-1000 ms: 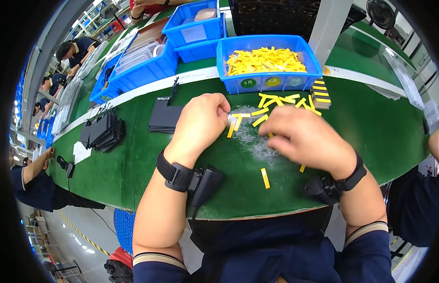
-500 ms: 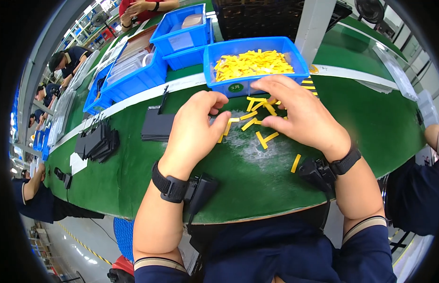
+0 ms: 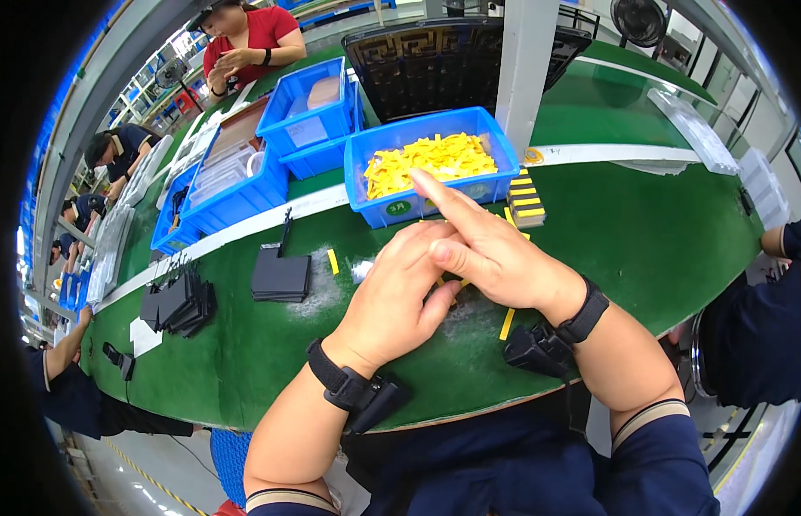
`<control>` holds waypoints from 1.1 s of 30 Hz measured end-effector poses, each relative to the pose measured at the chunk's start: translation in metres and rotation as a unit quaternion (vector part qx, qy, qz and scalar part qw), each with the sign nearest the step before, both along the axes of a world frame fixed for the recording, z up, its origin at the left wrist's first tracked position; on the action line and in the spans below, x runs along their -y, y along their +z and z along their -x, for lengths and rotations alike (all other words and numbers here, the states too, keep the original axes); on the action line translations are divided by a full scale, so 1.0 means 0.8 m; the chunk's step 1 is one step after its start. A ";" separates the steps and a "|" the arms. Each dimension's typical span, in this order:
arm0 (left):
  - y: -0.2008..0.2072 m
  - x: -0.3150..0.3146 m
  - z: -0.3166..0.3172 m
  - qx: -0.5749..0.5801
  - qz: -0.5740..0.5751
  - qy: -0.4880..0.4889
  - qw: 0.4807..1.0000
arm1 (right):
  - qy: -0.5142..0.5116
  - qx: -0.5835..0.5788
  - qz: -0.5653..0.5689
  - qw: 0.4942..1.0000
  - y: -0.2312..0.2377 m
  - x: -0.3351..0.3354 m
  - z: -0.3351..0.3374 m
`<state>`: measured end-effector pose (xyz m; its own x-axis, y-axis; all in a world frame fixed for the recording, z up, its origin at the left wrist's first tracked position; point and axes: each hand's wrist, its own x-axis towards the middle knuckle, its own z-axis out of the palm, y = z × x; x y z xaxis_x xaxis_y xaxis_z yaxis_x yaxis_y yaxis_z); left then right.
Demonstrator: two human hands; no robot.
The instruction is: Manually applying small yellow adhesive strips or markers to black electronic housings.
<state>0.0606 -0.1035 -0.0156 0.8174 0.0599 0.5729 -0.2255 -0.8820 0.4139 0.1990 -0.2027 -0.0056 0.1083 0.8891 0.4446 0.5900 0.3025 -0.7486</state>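
My left hand (image 3: 400, 288) and my right hand (image 3: 499, 262) meet over the green table, just in front of a blue bin of yellow strips (image 3: 431, 163). The right hand lies across the left fingertips, its fingers stretched out and thumb apart. My left hand is cupped low with its thumb spread away; its fingertips are partly hidden. Between and under the palms a few yellow strips (image 3: 456, 282) peek out, and how many lie there is hidden. One loose yellow strip (image 3: 507, 324) rests beside my right wrist, another strip (image 3: 333, 261) left of my left hand.
Behind my right hand stands a yellow-and-dark striped stack (image 3: 526, 205). Black flat pieces (image 3: 280, 275) lie to the left, with a larger black pile (image 3: 178, 301) beyond. Blue bins (image 3: 246, 202) line the back left. A grey post (image 3: 525, 77) rises behind the strip bin. Co-workers sit nearby.
My hands have come together over the loose strips, which lay spread between them before. The right hand now overlaps the left. The whole view has shifted a little.
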 end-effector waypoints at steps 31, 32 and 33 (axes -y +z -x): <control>-0.024 -0.011 -0.012 0.001 0.051 0.127 0.991 | 0.101 -0.190 0.095 0.972 0.010 0.003 -0.007; -0.032 -0.016 -0.008 0.011 0.031 0.168 0.985 | 0.069 -0.105 0.082 0.989 0.004 -0.002 -0.015; -0.031 -0.016 -0.005 -0.023 0.113 0.201 0.973 | 0.068 -0.101 0.084 0.989 0.017 0.009 -0.023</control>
